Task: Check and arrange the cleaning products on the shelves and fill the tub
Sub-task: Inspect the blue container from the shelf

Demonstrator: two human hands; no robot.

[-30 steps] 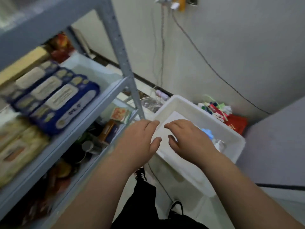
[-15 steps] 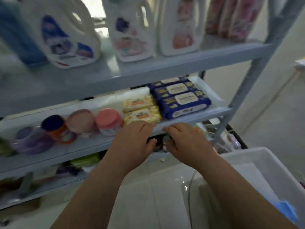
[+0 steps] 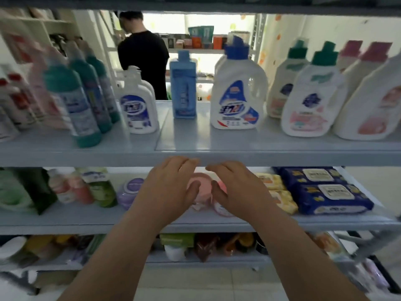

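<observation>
I have my left hand (image 3: 171, 187) and right hand (image 3: 236, 190) up side by side in front of the middle shelf (image 3: 86, 216). The fingers are loosely spread and hold nothing. They flank the pink round pots (image 3: 200, 186), though I cannot tell whether they touch them. The products sit in fairly tidy rows: the detergent jug (image 3: 237, 94) and blue bottle (image 3: 183, 88) stand upright on the upper shelf (image 3: 282, 148), and the blue wipes packs (image 3: 325, 192) lie at the right end of the middle one. The tub is out of view, so I cannot judge how full it is. I reckon the checking is under way — the arranging and the filling look yet to be done.
</observation>
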